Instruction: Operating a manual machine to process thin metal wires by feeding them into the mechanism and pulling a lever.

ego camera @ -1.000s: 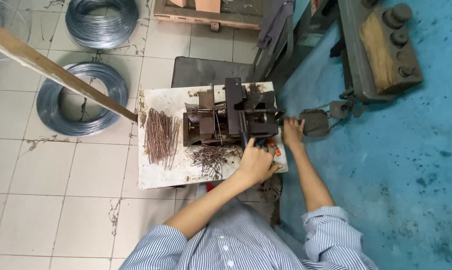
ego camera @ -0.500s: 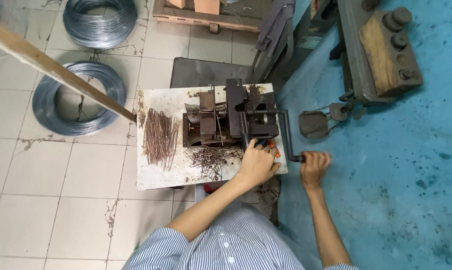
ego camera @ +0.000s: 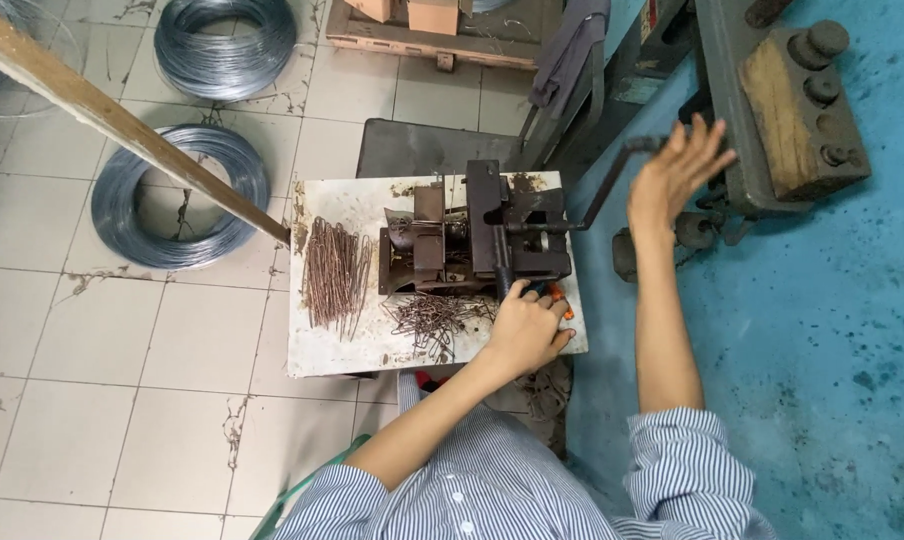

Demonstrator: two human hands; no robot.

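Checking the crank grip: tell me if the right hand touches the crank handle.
Touching. The head view shows the right hand pressed against the crank handle, fingers spread open, not wrapped.

The right hand [ego camera: 672,175] pushes the crank handle [ego camera: 622,170] open-palmed (fingers spread), while the left hand [ego camera: 524,330] rests beside the bending machine [ego camera: 477,235].

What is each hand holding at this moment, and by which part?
The right hand touches the crank handle at its outer end, fingers spread. The left hand rests by the bending machine; its grip is hidden.

Orange-handled tool [ego camera: 562,300] mostly hidden under left hand [ego camera: 525,330], wooden beam [ego camera: 122,125] cut off at top-left edge
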